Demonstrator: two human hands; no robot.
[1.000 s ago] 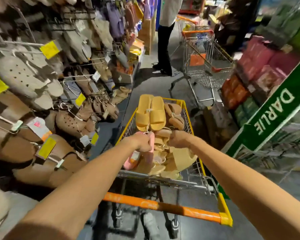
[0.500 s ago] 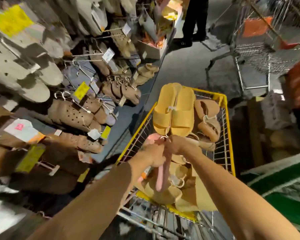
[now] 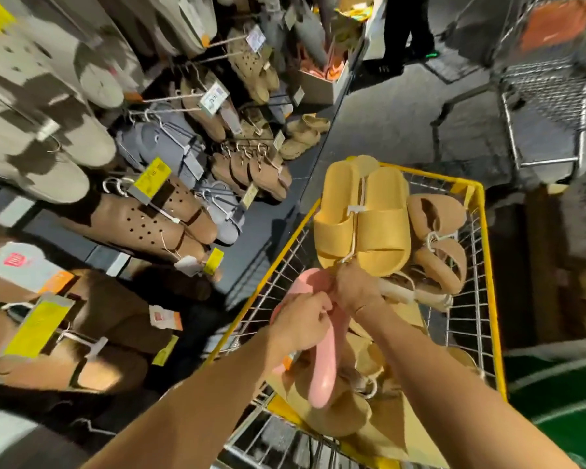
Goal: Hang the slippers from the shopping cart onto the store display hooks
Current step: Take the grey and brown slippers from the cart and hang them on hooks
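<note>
A pink slipper pair (image 3: 324,360) hangs edge-on above the yellow-rimmed shopping cart (image 3: 487,265). My left hand (image 3: 301,323) grips its upper left side. My right hand (image 3: 356,287) pinches the top of the pink pair, where its hanger is hidden by my fingers. In the cart lie a yellow slide pair (image 3: 362,218), tan strap sandals (image 3: 437,242) and several more beige slippers under my arms. The display hooks (image 3: 180,96) on the left carry hanging clogs and slippers with price tags.
Brown perforated clogs (image 3: 149,221), grey slippers (image 3: 170,143) and tan sandals (image 3: 251,170) crowd the left rack. A person's legs (image 3: 406,25) stand in the aisle ahead. A second wire cart (image 3: 552,96) is at the upper right. A green sign (image 3: 555,401) is at the lower right.
The view has tilted down and closer to the cart. The pink slipper pair has been lifted higher out of the cart, with both hands still holding its top.
</note>
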